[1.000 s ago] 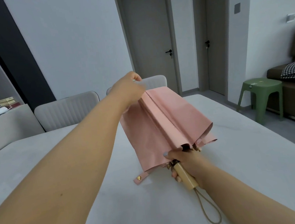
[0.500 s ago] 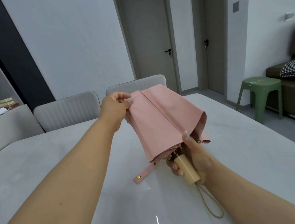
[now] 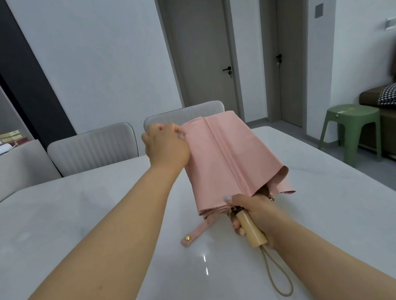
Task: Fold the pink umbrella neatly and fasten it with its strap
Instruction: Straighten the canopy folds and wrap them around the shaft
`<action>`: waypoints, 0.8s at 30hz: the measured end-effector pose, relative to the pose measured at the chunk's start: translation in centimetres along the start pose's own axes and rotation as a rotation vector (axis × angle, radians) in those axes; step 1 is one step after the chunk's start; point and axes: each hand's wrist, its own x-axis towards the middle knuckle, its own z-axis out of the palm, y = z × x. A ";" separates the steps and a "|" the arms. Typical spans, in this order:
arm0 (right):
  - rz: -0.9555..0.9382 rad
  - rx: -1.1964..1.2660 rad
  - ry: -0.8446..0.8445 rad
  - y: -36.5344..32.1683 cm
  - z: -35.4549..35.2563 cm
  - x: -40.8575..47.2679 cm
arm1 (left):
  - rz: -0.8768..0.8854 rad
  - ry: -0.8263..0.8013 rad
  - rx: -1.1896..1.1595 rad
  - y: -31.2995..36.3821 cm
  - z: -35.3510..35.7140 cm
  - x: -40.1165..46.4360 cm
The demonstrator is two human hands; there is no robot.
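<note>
Two bare hands are holding a collapsed pink fabric umbrella (image 3: 229, 161) above a glossy white tabletop (image 3: 55, 222). The right hand (image 3: 255, 213) is wrapping its fingers around the pale wooden cylindrical handle (image 3: 250, 229), with the thumb pressing against the lower hem of the canopy. The left hand (image 3: 165, 146) is pinching the far left edge of the fabric between curled fingers and thumb, near the tip end of the umbrella. The canopy is lying in flat pleats running lengthwise, with its lower right hem still flaring loose. A narrow pink strap with a gold snap button (image 3: 194, 232) is hanging unfastened from beneath the canopy, its end resting just above or on the table; which one cannot be told. A beige cord loop (image 3: 278, 276) is trailing from the handle's end toward the camera. Two light grey upholstered chairs (image 3: 94, 148) are standing behind the table, and a green plastic stool (image 3: 351, 131) is sitting well apart to the right.
</note>
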 end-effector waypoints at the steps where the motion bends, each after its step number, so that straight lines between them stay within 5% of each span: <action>1: -0.001 -0.008 0.020 -0.1 0.0 0.0 | 0.074 0.049 0.025 0.6 -0.1 -0.6; 6: -0.025 -0.059 0.055 -0.2 0.1 -0.1 | 0.316 -0.115 0.011 2.3 2.8 -3.0; 10: -0.017 -0.072 0.029 0.0 0.5 -0.2 | -0.028 -0.388 -0.171 1.4 4.8 -3.2; 18: 0.031 -0.116 -0.046 0.0 1.0 -0.7 | -0.706 -0.345 -0.936 -1.0 5.4 -3.0; 24: 0.040 -0.091 -0.066 0.4 0.9 -0.5 | -0.728 -0.454 -1.103 -2.6 6.0 -2.6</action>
